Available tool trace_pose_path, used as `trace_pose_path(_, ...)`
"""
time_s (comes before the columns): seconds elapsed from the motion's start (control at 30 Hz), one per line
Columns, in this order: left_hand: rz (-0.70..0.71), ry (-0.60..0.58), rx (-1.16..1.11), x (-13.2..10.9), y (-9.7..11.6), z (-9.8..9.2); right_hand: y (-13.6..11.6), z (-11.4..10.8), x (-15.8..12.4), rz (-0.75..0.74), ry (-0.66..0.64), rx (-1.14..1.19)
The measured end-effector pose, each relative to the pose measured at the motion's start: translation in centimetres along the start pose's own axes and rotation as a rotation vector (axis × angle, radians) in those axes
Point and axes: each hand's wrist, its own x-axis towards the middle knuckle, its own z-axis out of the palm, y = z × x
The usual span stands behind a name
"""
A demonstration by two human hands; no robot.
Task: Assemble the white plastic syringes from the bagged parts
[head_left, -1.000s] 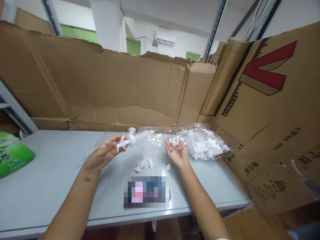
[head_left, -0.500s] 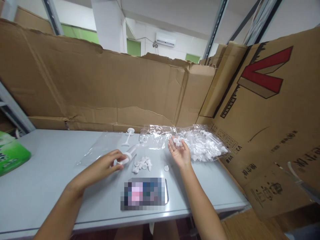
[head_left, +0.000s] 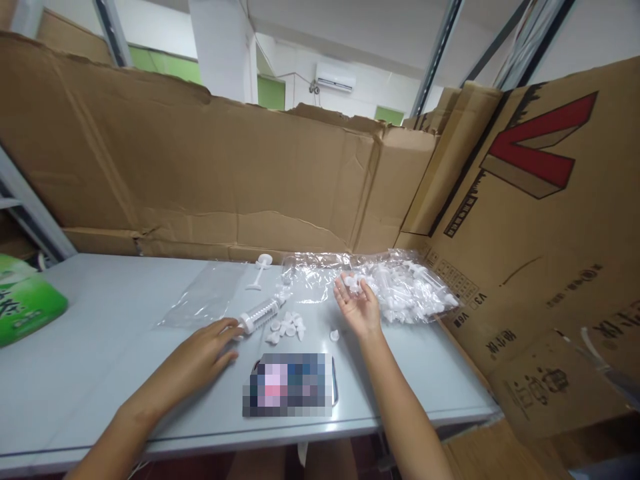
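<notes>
My left hand (head_left: 207, 350) rests palm down on the grey table (head_left: 90, 373), fingers loosely stretched, fingertips touching the end of a white plastic syringe-like part (head_left: 260, 312) that lies on the table. My right hand (head_left: 357, 308) is held palm up with fingers spread, and a few small white caps (head_left: 354, 281) sit on its fingers. A pile of small white caps (head_left: 286, 327) lies between the hands, with one loose cap (head_left: 334, 335) near my right wrist. A clear bag of white parts (head_left: 405, 288) lies just right of my right hand.
Cardboard sheets (head_left: 225, 173) wall off the back and right of the table. A flat clear plastic bag (head_left: 210, 300) and a lone white plunger (head_left: 260, 270) lie behind the syringe. A green packet (head_left: 25, 303) sits at the far left. A blurred flat object (head_left: 290, 385) lies near the front edge.
My left hand brought the syringe-like part down from in front of me, laid it on the table, and now lies flat beside it. My right hand has stayed palm up.
</notes>
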Motion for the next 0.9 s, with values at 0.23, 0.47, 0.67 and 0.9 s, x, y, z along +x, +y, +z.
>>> trace_pose_path(0.23,-0.005,0.205,-0.078,1.2,4.6,-2.9,0.3,0.3,-0.3,-0.038,-0.012,-0.087)
trace_pose_path(0.47,-0.257,0.406,-0.639,6.5,7.9,-4.5,0.8,0.5,-0.5,-0.090,-0.059,-0.175)
trace_pose_path(0.67,-0.461,0.056,-1.335,12.0,6.3,-3.4,0.9,0.2,-0.3,-0.117,-0.098,-0.212)
trace_pose_path(0.9,-0.211,-0.317,-1.784,11.5,5.7,-1.0,1.1,0.6,-0.8,-0.105,-0.107,-0.242)
